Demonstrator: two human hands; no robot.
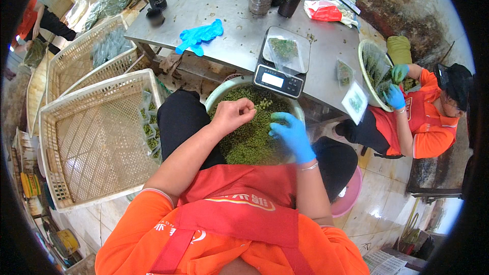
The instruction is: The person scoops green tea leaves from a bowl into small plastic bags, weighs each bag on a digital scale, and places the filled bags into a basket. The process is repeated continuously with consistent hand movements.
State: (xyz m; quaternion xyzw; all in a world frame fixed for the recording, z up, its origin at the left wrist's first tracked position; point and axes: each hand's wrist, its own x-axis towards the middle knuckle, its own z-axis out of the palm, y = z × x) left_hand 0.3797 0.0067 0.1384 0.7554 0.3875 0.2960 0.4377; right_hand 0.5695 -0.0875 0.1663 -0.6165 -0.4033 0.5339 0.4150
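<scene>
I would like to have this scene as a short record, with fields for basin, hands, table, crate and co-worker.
Basin: round pale-green basin filled with small green berries
Left hand: bare, apparently pinching a small pale-green sprig
Right hand: blue-gloved, fingers apart, over the basin's right side
Table: grey metal table bearing a black digital scale and a loose blue glove
Crate: white plastic crate, clear packets along its right side
Co-worker: person in orange shirt, at the right
</scene>
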